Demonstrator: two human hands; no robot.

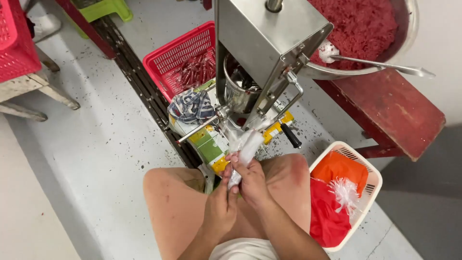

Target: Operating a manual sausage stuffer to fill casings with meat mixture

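We see both hands meeting above the seated person's bare knees, gripping a whitish, translucent casing (244,153). The right hand (251,179) is wrapped around its middle, fingers closed on it; the left hand (221,207) pinches its lower end from below. The casing rises from the hands toward the thin nozzle (198,129) of the steel stuffing machine (262,43), which stands on a yellow and green base (211,144) on the floor. A striped cloth (191,106) lies against the machine's left side. Behind it sits a red basket (168,60) holding dark red sausages. At the top right corner a steel bowl (406,33) of red minced meat rests on a red bench (394,115), a ladle (385,65) across its rim. Just beside the right knee stands a white basket (373,192) with red and orange bags.
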